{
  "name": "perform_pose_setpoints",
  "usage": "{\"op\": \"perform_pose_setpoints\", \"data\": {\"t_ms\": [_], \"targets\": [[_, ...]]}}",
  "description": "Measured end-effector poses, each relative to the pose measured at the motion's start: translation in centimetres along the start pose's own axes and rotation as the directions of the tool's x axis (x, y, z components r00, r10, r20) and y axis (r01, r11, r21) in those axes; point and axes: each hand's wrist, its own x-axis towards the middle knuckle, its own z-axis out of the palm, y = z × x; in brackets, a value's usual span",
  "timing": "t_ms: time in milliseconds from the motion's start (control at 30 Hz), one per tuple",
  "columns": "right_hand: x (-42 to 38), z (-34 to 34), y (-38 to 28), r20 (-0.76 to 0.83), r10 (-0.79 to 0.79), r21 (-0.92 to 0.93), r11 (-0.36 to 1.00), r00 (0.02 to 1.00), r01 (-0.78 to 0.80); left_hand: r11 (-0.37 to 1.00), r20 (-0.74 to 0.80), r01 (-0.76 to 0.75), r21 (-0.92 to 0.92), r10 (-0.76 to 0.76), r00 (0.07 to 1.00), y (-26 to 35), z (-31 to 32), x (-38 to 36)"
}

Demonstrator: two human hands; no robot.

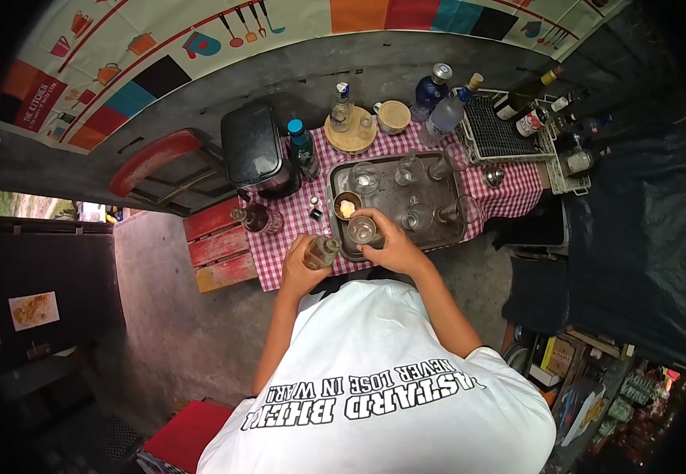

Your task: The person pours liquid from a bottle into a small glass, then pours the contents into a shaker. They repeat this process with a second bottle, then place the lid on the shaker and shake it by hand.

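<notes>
My left hand (299, 268) is wrapped around a small clear glass bottle (323, 251) near the table's front edge. In my right hand (394, 246) is a clear drinking glass (362, 230), gripped at its side over the near left part of the metal tray (398, 246). Just beyond that glass sits a small brown bowl (347, 206) with something pale and yellowish in it. Several other glasses stand on the tray, among them a stemmed glass (365, 178) at the far left and a tumbler (417, 217) toward the right.
A red checked cloth (272, 265) covers the table. On the left are a dark bottle (261, 219), a blue-capped bottle (303, 150) and a black bin (252, 150). Bottles, a lidded cup (394, 117) and a wire rack (509, 146) line the back. A red chair (216, 229) stands left.
</notes>
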Motion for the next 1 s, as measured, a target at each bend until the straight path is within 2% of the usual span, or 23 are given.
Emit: {"op": "perform_pose_setpoints", "data": {"t_ms": [33, 67, 100, 167, 267, 367, 400, 433, 500, 633, 900, 1000], "targets": [[0.0, -0.7, 0.0, 0.026, -0.039, -0.048, 0.998, 0.999, 0.041, 0.999, 0.034, 0.03, 0.019, -0.031, 0.999, 0.9, 0.2, 0.2], [0.0, -1.3, -0.1, 0.054, -0.077, -0.095, 0.992, 0.996, 0.082, 1.0, 0.037, -0.008, 0.026, 0.007, 0.999, 1.1, 0.4, 0.4], [-0.1, -1.8, -0.2, 0.065, -0.081, -0.092, 0.992, 0.995, 0.087, 1.0, 0.027, -0.002, 0.031, 0.001, 1.0, 1.8, 0.4, 0.5], [-0.3, -2.8, -0.4, 0.092, -0.086, -0.116, 0.989, 0.992, 0.097, 0.996, 0.1, 0.008, 0.091, -0.017, 0.995, 3.8, 0.2, 0.8], [-0.6, -4.1, -0.6, 0.127, -0.138, -0.112, 0.982, 0.982, 0.152, 0.991, 0.12, -0.045, 0.125, 0.03, 0.992, 4.1, 0.5, 0.7], [-1.0, -5.3, -0.9, 0.172, -0.123, -0.08, 0.987, 0.977, 0.139, 0.985, 0.147, -0.009, 0.17, -0.016, 0.989, 5.3, 0.7, 0.5], [-1.1, -5.6, -0.8, 0.183, -0.126, -0.078, 0.987, 0.975, 0.142, 0.971, 0.143, -0.054, 0.233, 0.02, 0.989, 5.7, 0.7, 0.5], [-1.2, -5.9, -0.7, 0.196, -0.14, -0.078, 0.984, 0.971, 0.157, 0.971, 0.133, -0.046, 0.236, 0.015, 0.991, 6.3, 0.7, 0.6], [-1.4, -6.6, -0.7, 0.218, -0.156, -0.073, 0.982, 0.963, 0.176, 0.964, 0.218, -0.001, 0.264, -0.059, 0.974, 7.9, 0.7, 0.8], [-1.9, -7.9, -0.8, 0.245, -0.189, -0.111, 0.969, 0.951, 0.222, 0.953, 0.244, 0.07, 0.294, -0.145, 0.959, 9.5, 0.9, 1.0], [-3.4, -10.1, -0.9, 0.25, -0.194, -0.109, 0.968, 0.949, 0.226, 0.927, 0.299, -0.014, 0.374, -0.106, 0.948, 11.9, 1.4, 1.7], [-3.8, -10.7, -0.7, 0.228, -0.259, -0.169, 0.939, 0.939, 0.3, 0.916, 0.307, -0.014, 0.402, -0.12, 0.944, 12.9, 1.7, 2.0]]}}
